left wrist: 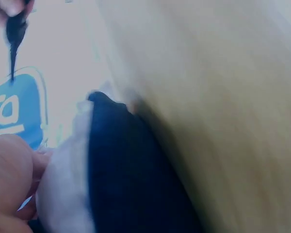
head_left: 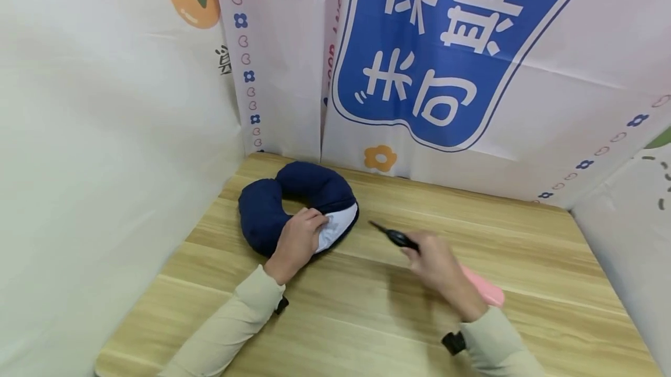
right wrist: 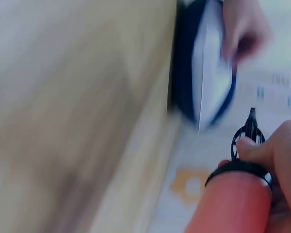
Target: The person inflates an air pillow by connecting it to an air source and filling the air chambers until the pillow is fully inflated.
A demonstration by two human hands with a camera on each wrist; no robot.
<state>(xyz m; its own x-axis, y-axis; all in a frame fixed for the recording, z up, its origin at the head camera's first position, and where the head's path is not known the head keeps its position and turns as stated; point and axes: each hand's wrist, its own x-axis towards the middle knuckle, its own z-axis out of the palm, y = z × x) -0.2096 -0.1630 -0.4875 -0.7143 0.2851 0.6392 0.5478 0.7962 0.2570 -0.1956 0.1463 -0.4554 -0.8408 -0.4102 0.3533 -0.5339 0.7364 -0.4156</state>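
A navy U-shaped neck pillow point(head_left: 320, 185) lies on the table, with a white panel point(head_left: 341, 222) on its front right part. The left hand point(head_left: 297, 242) grips the pillow at that panel, its fingers curled against the white fabric. To the right, the right hand point(head_left: 435, 263) holds a pink cylindrical tool point(right wrist: 233, 199) with a black collar and a tapered black nozzle point(head_left: 398, 239). The nozzle points toward the pillow and stands apart from it. In the left wrist view the nozzle tip point(left wrist: 12, 63) shows at upper left. The tool's exact kind cannot be told.
The wood-grain table point(head_left: 524, 260) meets a white printed sheet point(head_left: 293, 74) at the back. Plain white sheeting point(head_left: 115, 132) hangs along the left edge, and more stands at the right. Both wrists wear black straps.
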